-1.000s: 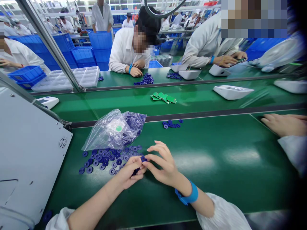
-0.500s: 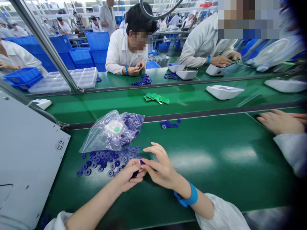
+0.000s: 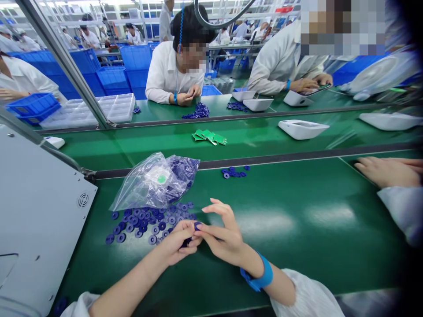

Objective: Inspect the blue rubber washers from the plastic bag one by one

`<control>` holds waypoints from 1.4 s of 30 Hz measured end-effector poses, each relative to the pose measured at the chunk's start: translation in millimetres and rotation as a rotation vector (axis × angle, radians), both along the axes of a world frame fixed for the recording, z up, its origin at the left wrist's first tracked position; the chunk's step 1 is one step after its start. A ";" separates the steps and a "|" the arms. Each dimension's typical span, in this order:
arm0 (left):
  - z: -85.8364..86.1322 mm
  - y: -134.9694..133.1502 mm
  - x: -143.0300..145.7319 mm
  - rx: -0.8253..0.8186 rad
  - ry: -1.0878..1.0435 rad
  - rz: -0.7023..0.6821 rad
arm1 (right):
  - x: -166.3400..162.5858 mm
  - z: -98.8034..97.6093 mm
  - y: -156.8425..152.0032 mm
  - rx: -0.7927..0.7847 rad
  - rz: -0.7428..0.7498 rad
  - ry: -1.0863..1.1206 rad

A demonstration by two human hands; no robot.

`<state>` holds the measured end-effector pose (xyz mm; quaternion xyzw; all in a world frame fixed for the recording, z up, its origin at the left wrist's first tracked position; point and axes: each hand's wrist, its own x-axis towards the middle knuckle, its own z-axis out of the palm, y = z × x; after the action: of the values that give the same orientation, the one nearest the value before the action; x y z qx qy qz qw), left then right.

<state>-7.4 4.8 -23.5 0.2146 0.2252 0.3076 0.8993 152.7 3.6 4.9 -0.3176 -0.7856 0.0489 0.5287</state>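
My left hand (image 3: 181,242) is closed, with dark blue pieces partly showing in its curled fingers. Between its fingertips and those of my right hand (image 3: 224,235) is a small dark blue ring (image 3: 197,226). The right thumb and index finger pinch this ring, while the other fingers of that hand are raised. Beyond my left hand, many loose blue rings (image 3: 133,220) lie scattered on the green table (image 3: 280,264). A clear plastic bag (image 3: 132,189) holding more blue rings lies just behind them. How the pieces sit inside my left palm is hidden.
A smaller group of rings (image 3: 235,172) lies near the conveyor belt (image 3: 251,140), which carries green circuit boards (image 3: 209,137) and white housings (image 3: 303,129). A grey machine cabinet (image 3: 39,211) stands at left. A co-worker's hand (image 3: 386,171) rests at right. Other people sit across the belt.
The green boards and white housings on the belt have shifted left. My right hand has moved slightly right and down, and more of the pinched ring shows. My left hand is almost still.
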 end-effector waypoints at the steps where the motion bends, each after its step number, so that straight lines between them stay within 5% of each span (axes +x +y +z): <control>1: 0.1 0.0 0.2 0.000 -0.004 0.004 | 0.0 0.2 0.0 -0.002 0.002 0.005; 13: 1.0 -1.5 -1.1 -0.014 0.003 0.020 | -0.2 -0.1 0.1 -0.063 0.017 0.016; 21: 0.4 1.0 0.0 -0.005 0.027 0.046 | 3.1 1.6 3.5 -0.161 0.094 -0.187; 34: 1.0 0.8 -1.4 -0.009 -0.025 0.021 | 0.6 -6.7 2.0 -0.148 0.062 0.012; 42: 5.6 0.8 -4.2 -0.008 -0.036 -0.029 | 1.2 -4.3 6.7 -0.368 0.261 0.026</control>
<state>-11.6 5.6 -17.9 0.2088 0.2069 0.2975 0.9084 153.9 10.3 0.6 -0.3038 -0.7909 0.2637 0.4611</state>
